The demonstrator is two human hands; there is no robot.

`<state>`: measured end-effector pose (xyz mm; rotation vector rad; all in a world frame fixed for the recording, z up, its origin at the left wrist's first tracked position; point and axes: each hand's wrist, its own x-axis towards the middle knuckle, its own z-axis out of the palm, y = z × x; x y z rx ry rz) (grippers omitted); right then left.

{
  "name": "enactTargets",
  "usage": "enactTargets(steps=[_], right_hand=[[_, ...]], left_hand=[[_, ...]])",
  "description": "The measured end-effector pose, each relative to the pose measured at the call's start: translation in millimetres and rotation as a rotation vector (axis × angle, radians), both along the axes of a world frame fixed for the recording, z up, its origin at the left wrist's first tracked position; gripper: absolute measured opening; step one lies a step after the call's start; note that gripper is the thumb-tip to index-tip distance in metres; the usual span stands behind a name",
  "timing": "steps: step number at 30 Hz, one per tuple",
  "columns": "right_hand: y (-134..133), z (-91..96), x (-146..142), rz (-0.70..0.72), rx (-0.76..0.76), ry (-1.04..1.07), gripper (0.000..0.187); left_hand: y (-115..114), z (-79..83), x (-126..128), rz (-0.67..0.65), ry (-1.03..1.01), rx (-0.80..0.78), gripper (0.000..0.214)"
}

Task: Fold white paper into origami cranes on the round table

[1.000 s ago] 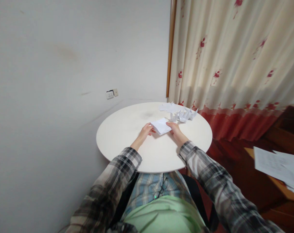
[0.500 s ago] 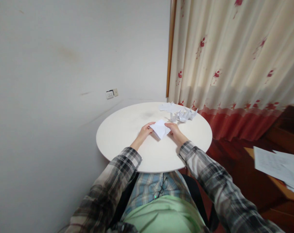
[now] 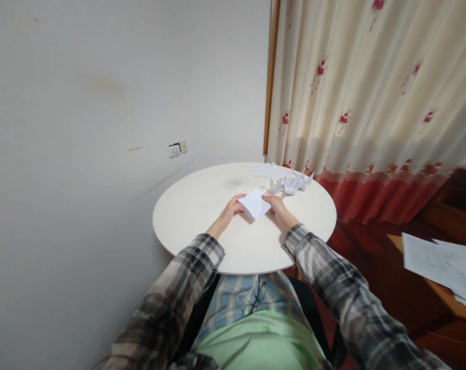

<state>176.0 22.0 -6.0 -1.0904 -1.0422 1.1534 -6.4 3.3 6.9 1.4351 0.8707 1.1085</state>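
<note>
From my end I see left grip (image 3: 229, 209) narrow, holding left corner of folded white paper (image 3: 255, 204); right grip (image 3: 278, 204) pinches right corner. Paper tilted, over middle of round white worktop (image 3: 190, 210); I cannot tell if its lower edge touches. Pointed paper pieces (image 3: 292, 184) lie just beyond right grip, flatter white paper (image 3: 260, 171) behind, near worktop's far edge.

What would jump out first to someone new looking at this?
Probably the cream curtain at the upper right, with its red flowers. Next, the round white table in the middle, where the left hand and right hand hold a folded white paper. Beyond it, toward the curtain, sit several angular paper pieces.
</note>
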Motion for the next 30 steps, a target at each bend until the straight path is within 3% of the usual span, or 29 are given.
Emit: enactTargets(steps=[11,16,21,30], right_hand=[[0.9,-0.5,-0.8,-0.024,-0.025,-0.025,0.016],[-0.1,-0.1,-0.4,-0.024,-0.018,-0.072,0.018],[-1.3,0.3,-0.9,-0.044,-0.019,-0.098,0.017],[-5.2,3.7,-3.5,-0.016,-0.018,-0.142,0.021]], left_hand=[[6.4,-5.8,0.4,0.024,-0.018,-0.006,0.054],[12.5,-12.7,0.5,0.045,-0.044,0.087,0.052],[18.9,-18.1,1.2,0.043,-0.032,0.176,0.064],[24.4,-22.3,-3.8,0.094,0.098,0.181,0.040]])
